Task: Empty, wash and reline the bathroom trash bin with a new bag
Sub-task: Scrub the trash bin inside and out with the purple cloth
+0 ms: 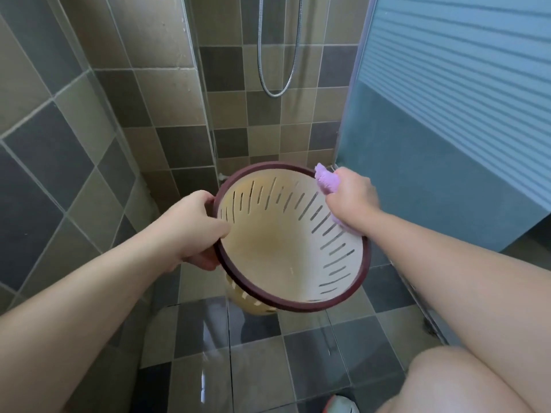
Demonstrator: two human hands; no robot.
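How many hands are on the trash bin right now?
2. The left hand grips the dark red rim on the left side of the trash bin. The right hand holds a purple cloth against the rim and inner wall on the right side.

One bin, one purple cloth, one shower hose, two hands.

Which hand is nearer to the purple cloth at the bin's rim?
The right hand: it grips the purple cloth against the far right rim of the bin. The left hand grips the rim on the opposite side.
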